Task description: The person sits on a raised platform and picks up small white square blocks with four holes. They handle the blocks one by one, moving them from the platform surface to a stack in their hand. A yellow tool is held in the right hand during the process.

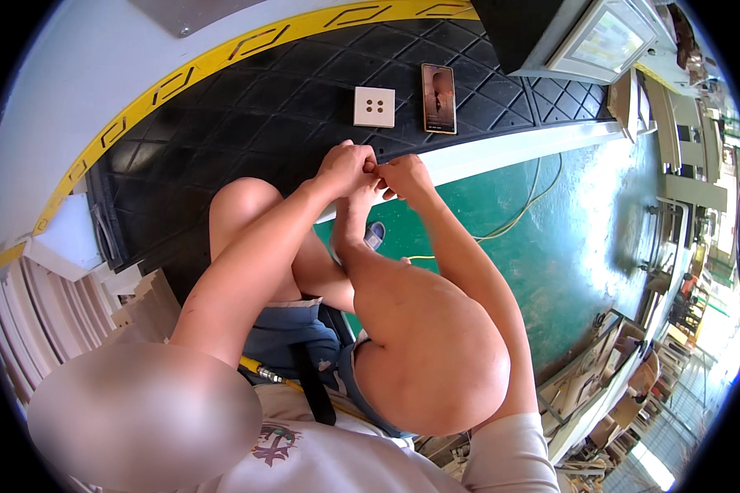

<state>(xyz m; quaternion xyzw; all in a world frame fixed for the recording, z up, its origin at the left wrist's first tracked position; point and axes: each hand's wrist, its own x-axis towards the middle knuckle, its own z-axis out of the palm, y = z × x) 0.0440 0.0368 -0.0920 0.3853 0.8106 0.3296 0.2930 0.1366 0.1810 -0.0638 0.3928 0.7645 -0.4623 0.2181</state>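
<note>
My bare foot (356, 215) is raised to the edge of the black quilted mat (247, 107). Both hands meet at its toes. My left hand (347, 170) has its fingers curled and pinched together there. Close against it, my right hand (409, 177) is also closed, fingertips at the toes. Whatever sits between the fingertips, if anything, is too small and hidden to make out. Beyond the hands, a square white plate (374, 120) with several dark round spots lies on the mat. To its right is a phone (439, 99) with its screen lit.
A yellow strip (263, 39) borders the mat's far side. A grey box with a screen (604, 37) stands at the far right. A yellow cable (510, 223) runs over the green floor (543, 271), where a sandal (375, 235) shows. Stacked boards (37, 316) stand at left.
</note>
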